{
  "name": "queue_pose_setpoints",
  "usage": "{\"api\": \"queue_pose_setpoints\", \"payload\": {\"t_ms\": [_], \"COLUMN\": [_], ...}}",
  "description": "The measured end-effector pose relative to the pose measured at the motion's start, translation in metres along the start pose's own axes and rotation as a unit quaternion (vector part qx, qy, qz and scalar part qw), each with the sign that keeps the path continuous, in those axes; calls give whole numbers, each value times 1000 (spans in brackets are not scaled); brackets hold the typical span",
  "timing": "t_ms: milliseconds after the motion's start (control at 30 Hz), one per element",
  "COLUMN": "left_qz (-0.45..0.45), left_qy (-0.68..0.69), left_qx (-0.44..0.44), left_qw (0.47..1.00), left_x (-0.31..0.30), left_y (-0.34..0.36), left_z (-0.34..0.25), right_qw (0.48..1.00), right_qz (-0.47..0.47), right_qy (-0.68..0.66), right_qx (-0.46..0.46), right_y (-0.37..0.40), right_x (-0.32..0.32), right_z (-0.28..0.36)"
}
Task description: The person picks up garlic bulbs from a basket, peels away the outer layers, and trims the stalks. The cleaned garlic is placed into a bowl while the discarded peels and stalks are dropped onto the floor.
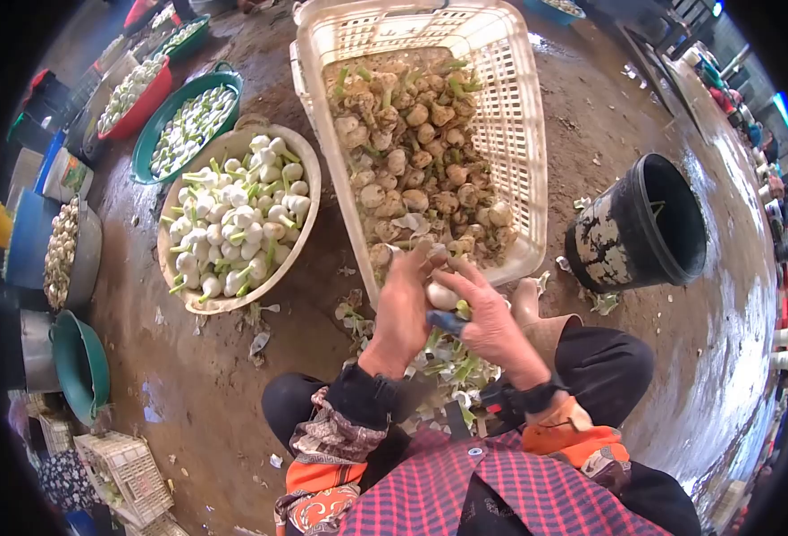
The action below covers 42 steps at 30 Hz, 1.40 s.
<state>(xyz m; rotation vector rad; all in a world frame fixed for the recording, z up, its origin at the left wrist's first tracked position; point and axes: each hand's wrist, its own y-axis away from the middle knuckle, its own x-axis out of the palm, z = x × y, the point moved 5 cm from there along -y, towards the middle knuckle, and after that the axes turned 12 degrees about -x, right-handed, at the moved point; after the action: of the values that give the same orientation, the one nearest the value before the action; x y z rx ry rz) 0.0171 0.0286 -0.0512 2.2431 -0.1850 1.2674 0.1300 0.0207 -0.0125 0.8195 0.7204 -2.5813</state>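
Right hand (490, 320): fingers are curling over a white garlic bulb (441, 296), the thumb pressing near a blue object (447, 322), possibly a tool handle. Left hand (398, 308): fingers are bending just beside; from here I cannot tell whether they are gripping anything. Both are meeting over the crate's near edge, presumably for keeping the work close to supply. Bulb: lying under the right fingers, between the hands. Loose trimmings (455, 364): scattering below. Slatted crate (512, 116): holding soil-brown bulbs, far side. Round basin (310, 183), left: holding clean bulbs, seemingly within reach. Black bucket (601, 255): standing right.
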Motion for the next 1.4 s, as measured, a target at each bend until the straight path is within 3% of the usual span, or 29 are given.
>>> {"api": "queue_pose_setpoints", "payload": {"t_ms": [67,100,133,167,200,300,367,467,533,567,633,667,700,733,767,800,900,1000,1100,1133,1233,1267,1333,1400], "left_qz": [31,-5,-42,-79,-161,-115,-131,-149,-159,-165,-147,-144,-141,-130,-142,-154,-154,-123,-111,-107,-119,-133,-150,-160], "left_qy": [46,8,-30,-68,-117,-96,-100,-100,-104,-108,-128,-137,-146,-148,-148,-148,-170,-210,-200,-197,-187,-176,-176,-148], "left_qx": [-8,17,44,71,64,43,13,-38,-43,-47,-38,-37,-35,-43,-41,-38,-15,-41,-87,-84,-74,-65,-36,48], "left_qw": [998,1000,998,992,978,988,986,983,981,979,980,979,979,980,978,976,973,969,970,971,972,973,972,975], "left_x": [4,3,1,0,-5,-20,-7,4,3,1,-1,1,1,1,0,1,-5,-7,-3,-2,-5,-5,-7,-5], "left_y": [3,4,5,6,9,8,11,15,12,10,8,8,9,9,9,8,5,4,3,1,3,4,4,2], "left_z": [5,4,3,-1,-6,1,1,4,7,10,13,10,7,6,5,4,7,12,16,17,16,14,10,3], "right_qw": [964,919,866,783,796,744,740,750,792,823,925,953,959,955,947,880,850,809,811,805,787,788,803,859], "right_qz": [-49,-71,-147,-307,-314,-441,-550,-632,-599,-562,-376,-263,-149,4,-21,-63,-78,-182,-265,-255,-317,-290,-307,-230], "right_qy": [-218,-323,-381,-445,-432,-478,-356,-68,11,35,46,-15,-120,110,22,-124,-67,-211,-254,-291,-309,-324,-357,-392], "right_qx": [146,214,287,307,283,151,151,183,113,77,3,151,210,274,321,454,517,517,456,450,429,436,365,237], "right_y": [6,8,13,10,-2,18,17,4,-16,-46,-78,-85,-82,-83,-66,-53,-68,-65,-57,-51,-48,-59,-64,-63], "right_x": [3,3,-18,-43,-85,-239,-316,-347,-321,-261,-167,-118,-62,-28,11,42,52,66,56,70,65,48,30,20], "right_z": [-23,-28,-37,-46,-43,-153,-192,-209,-223,-169,-170,-176,-199,-207,-256,-287,-268,-302,-285,-309,-288,-244,-189,-151]}}
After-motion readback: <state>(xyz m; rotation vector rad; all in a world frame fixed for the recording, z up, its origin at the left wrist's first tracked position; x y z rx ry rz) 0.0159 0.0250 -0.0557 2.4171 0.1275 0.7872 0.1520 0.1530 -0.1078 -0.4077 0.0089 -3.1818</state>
